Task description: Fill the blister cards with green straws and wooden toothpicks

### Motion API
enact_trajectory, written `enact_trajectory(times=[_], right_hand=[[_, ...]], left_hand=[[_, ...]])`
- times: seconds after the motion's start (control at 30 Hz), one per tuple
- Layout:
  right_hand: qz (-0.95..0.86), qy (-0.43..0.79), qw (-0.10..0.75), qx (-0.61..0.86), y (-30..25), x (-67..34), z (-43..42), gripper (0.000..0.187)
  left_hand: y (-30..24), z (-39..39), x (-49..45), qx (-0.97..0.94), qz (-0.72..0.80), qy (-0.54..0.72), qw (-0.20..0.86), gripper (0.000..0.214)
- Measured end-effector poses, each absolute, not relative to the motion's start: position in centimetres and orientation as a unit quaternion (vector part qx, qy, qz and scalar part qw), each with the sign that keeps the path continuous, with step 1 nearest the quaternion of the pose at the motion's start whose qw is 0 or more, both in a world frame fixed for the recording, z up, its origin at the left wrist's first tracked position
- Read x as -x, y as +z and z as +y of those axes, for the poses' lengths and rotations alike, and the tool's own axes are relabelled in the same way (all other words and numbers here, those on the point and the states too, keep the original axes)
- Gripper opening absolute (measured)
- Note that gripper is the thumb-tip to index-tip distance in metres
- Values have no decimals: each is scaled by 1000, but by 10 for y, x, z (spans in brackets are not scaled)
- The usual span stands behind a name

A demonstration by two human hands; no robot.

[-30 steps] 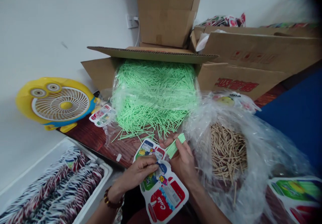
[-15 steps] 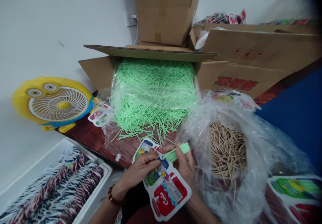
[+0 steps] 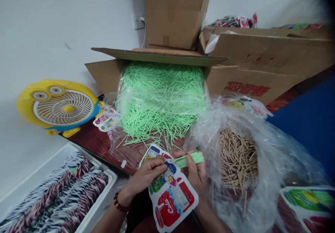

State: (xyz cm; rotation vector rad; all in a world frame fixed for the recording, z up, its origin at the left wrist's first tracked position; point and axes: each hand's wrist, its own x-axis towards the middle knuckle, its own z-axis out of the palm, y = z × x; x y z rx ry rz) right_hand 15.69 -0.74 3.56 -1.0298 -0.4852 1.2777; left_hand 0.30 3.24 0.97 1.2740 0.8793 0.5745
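Note:
In my left hand (image 3: 149, 173), thumb and fingers pinch a shaped printed pouch (image 3: 172, 203) with a red "Cola" side and a green side. My right hand (image 3: 195, 168) grips a small bundle of thin green candy sticks (image 3: 195, 159), whose left ends reach the pouch's edge by my left fingertips. Whether those ends are inside the pouch I cannot tell. Beyond my hands, a big heap of the same green sticks (image 3: 159, 117) spills from a plastic-lined cardboard box (image 3: 104, 74) onto the dark wooden table (image 3: 101, 145).
Brown sticks (image 3: 238, 156) lie in a clear plastic bag (image 3: 267, 177) at right. Another pouch (image 3: 309, 199) with green sticks is at lower right. A white foam box (image 3: 112, 180) of stacked pouches stands lower left, a yellow fan (image 3: 69, 109) behind it. Cardboard boxes (image 3: 175, 16) stand at the back.
My right hand has moved slightly right with the green sticks, away from my left hand. The left hand keeps its pinch on the pouch. The whole view has shifted a little.

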Motion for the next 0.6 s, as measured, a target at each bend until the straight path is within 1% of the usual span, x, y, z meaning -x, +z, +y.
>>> enact_trajectory(times=[0.1, 0.17, 0.3, 0.4, 0.5, 0.6], right_hand=[[-214, 555, 668, 447, 37, -154, -8, 22], [-227, 548, 669, 448, 37, -155, -10, 20], [-267, 537, 663, 449, 32, -158, -16, 10], [-315, 517, 661, 443, 27, -161, -19, 9], [-335, 523, 649, 438, 24, -162, -19, 8], [-337, 498, 672, 434, 23, -161, -20, 4]], left_hand=[[12, 33, -4, -600, 395, 270, 641, 38], [13, 33, -5, -607, 396, 271, 633, 37], [15, 32, -4, -591, 393, 267, 652, 35], [15, 33, -3, -594, 377, 271, 657, 32], [13, 34, -2, -596, 365, 273, 661, 28], [12, 34, -3, -590, 356, 272, 672, 25]])
